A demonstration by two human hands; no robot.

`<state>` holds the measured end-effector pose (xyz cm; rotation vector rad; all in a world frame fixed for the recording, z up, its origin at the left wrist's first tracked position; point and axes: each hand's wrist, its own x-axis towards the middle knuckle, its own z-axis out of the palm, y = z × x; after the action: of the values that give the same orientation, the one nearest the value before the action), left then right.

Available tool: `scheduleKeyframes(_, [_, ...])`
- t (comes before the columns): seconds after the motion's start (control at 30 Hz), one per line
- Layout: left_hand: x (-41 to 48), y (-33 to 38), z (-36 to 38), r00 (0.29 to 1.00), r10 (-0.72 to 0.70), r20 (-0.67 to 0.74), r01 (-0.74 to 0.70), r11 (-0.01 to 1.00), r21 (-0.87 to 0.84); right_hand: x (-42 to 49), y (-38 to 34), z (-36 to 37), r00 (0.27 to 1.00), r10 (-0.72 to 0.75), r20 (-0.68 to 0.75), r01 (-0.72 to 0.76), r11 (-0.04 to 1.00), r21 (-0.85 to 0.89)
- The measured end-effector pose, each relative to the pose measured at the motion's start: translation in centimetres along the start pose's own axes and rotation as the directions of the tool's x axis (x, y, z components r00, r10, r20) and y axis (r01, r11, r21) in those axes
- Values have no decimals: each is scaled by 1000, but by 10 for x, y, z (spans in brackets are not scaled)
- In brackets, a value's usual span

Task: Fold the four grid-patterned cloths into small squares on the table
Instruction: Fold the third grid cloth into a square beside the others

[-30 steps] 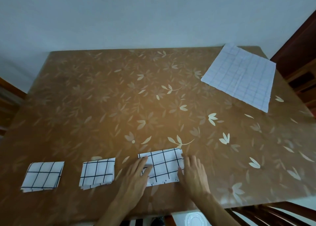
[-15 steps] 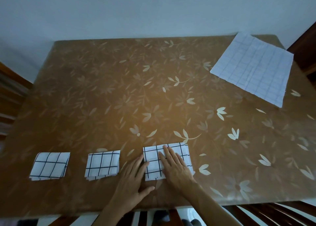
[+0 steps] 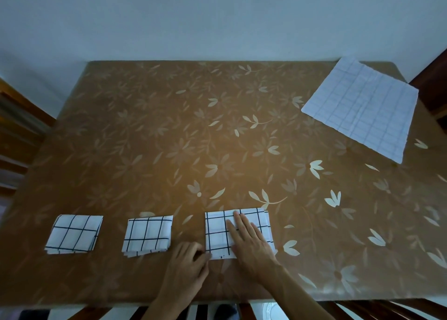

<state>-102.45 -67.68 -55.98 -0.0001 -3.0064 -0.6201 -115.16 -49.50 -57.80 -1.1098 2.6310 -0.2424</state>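
Pressing my right hand [image 3: 249,238] flat, fingers straight, on the third folded cloth [image 3: 217,232] at the surface's [image 3: 169,138] near edge; left hand [image 3: 189,261] curls at its near-left corner, pinching or not I cannot tell. The unfolded cloth [image 3: 360,111] lies well apart, far-right, nearer my right hand.

The floral table [image 3: 150,130] holds three folded cloths [image 3: 147,235] along its near edge, one spread cloth [image 3: 362,111] far-right.
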Motion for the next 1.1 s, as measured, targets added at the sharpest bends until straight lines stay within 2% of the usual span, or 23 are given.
scheduleKeyframes(0.1, [-3,-2,0,1000,-19,15,18,1000,15,1,1,1,1000,-12,-17,12,1000,-4])
scheduleKeyframes(0.23, [26,12,0,999,16,-32,-14,998,57,-3,1,5,999,-11,-50,9,999,-35])
scheduleKeyframes(0.33, [53,21,14,997,-14,82,-3,979,205,-4,1,3,999,5,-34,-6,999,-33])
scheduleKeyframes(0.43, [59,19,24,981,-61,184,13,968,250,-10,2,2,997,7,-71,-8,1000,-19])
scheduleKeyframes(0.57, [54,15,24,977,-23,213,-30,970,242,-13,-3,-9,992,60,-114,-57,998,33])
scheduleKeyframes(0.63, [55,13,25,974,-38,223,-14,974,227,-6,-8,-5,984,72,-164,-72,997,7])
scheduleKeyframes(0.83, [55,11,27,962,-67,265,5,973,231,-5,3,8,989,112,-94,-113,994,-2])
scheduleKeyframes(0.97, [56,5,19,957,-78,279,19,977,211,-32,36,1,976,184,-118,-187,982,-9])
scheduleKeyframes(1.1, [57,8,14,954,-80,289,14,975,223,-33,40,-13,963,211,-169,-214,977,1])
